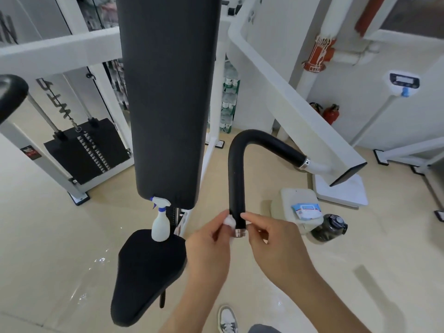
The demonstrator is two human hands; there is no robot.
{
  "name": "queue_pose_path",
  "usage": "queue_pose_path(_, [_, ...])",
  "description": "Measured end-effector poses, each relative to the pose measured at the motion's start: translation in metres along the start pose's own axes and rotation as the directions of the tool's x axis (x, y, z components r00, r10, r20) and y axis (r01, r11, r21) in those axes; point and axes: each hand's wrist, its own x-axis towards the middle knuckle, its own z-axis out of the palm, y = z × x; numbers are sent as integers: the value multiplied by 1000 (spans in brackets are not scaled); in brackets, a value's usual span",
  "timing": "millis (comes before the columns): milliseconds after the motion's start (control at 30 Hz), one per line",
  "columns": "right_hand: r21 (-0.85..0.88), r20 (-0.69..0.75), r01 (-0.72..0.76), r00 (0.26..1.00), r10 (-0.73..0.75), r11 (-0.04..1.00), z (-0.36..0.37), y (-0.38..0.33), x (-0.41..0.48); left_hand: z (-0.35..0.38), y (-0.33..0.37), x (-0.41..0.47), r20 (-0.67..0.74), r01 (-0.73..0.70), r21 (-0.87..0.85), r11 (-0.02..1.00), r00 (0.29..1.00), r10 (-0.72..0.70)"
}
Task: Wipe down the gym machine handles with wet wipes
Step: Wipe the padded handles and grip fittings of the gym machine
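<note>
A curved black foam handle (236, 179) hangs from the white machine arm and ends in a metal cap (240, 232). My left hand (207, 248) pinches a crumpled white wet wipe (229, 222) against the handle's lower end, on its left side. My right hand (271, 239) grips the same end from the right, thumb and fingers just above the cap. Part of the wipe is hidden behind my left fingers.
A white spray bottle (160, 222) stands on the black seat (149, 272) under the long black back pad (168, 97). A pack of wipes (307, 211) lies on a white stool beside a dark water jug (330, 227). A weight stack (89, 150) is at left.
</note>
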Motion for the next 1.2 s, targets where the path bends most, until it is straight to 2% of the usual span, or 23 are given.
queue_pose_path(67, [13, 8, -8, 1000, 8, 1000, -1, 1, 1, 3, 15, 18, -23, -39, -52, 998, 999, 38])
queue_pose_path(133, [26, 37, -35, 999, 34, 999, -2, 1, 1, 9, 32, 38, -106, -88, -109, 990, 991, 77])
queue_pose_path(233, [50, 52, -54, 997, 51, 997, -2, -1, 1, 17, 38, 58, -167, -231, 55, 971, 957, 237])
queue_pose_path(267, [55, 50, -49, 998, 46, 997, -3, -2, 2, 17, 33, 58, -150, -302, 176, 937, 933, 328])
queue_pose_path(300, [55, 49, -36, 998, 33, 998, -4, -2, 3, 16, 24, 54, -102, -385, 331, 862, 893, 438])
queue_pose_path(333, [53, 56, -18, 998, 16, 998, -5, -1, 4, 14, 17, 46, -21, -461, 476, 749, 846, 533])
queue_pose_path(367, [49, 68, 0, 998, -3, 999, -7, -1, 6, 11, 9, 37, 60, -532, 548, 646, 795, 603])
queue_pose_path(400, [46, 80, 16, 997, -19, 999, -8, 0, 7, 10, 3, 30, 112, -589, 542, 599, 757, 643])
queue_pose_path(467, [48, 88, 23, 996, -27, 999, -9, 1, 11, 11, 4, 35, 115, -659, 522, 542, 684, 721])
queue_pose_path(600, [139, 137, -56, 990, 37, 989, -15, 6, 19, 19, 16, 57, 53, -640, 589, 493, 640, 767])
queue_pose_path(667, [202, 197, -109, 978, 69, 973, -23, 11, 22, 20, 0, 38, 150, -707, 559, 433, 600, 786])
queue_pose_path(733, [197, 268, -149, 959, 93, 969, -30, 18, 21, 15, -24, 8, 253, -771, 502, 392, 564, 786])
queue_pose_path(767, [198, 294, -167, 950, 104, 966, -32, 23, 19, 9, -33, -4, 303, -790, 462, 404, 569, 765])
queue_pose_path(800, [199, 301, -177, 947, 111, 964, -34, 27, 17, 5, -37, -10, 341, -780, 436, 449, 605, 719])
queue_pose_path(833, [205, 298, -172, 949, 106, 963, -36, 30, 17, 1, -35, -14, 340, -733, 412, 541, 675, 655])
queue_pose_path(867, [227, 303, -163, 949, 89, 960, -39, 31, 18, -2, -29, -19, 276, -623, 404, 670, 781, 560])
queue_pose_path(900, [282, 326, -161, 943, 64, 946, -44, 30, 19, -3, -20, -23, 203, -441, 367, 819, 897, 392])
queue_pose_path(933, [357, 375, -175, 926, 31, 918, -49, 25, 21, -4, -10, -27, 126, -244, 276, 930, 968, 217])
queue_pose_path(967, [420, 443, -199, 897, -8, 885, -53, 19, 24, -8, 0, -28, 49, -77, 152, 985, 996, 70])
queue_pose_path(1000, [444, 494, -200, 868, -52, 874, -56, 11, 26, -14, 9, -28, -27, 7, 43, 999, 1000, -6])
queue_pose_path(1100, [424, 526, -108, 837, -148, 899, -46, -16, 30, -30, 33, -27, -181, 10, -89, 996, 983, -26])
queue_pose_path(1200, [582, 508, -171, 840, -191, 795, -23, -45, 25, -48, 42, -35, -216, -21, -181, 983, 976, -19])
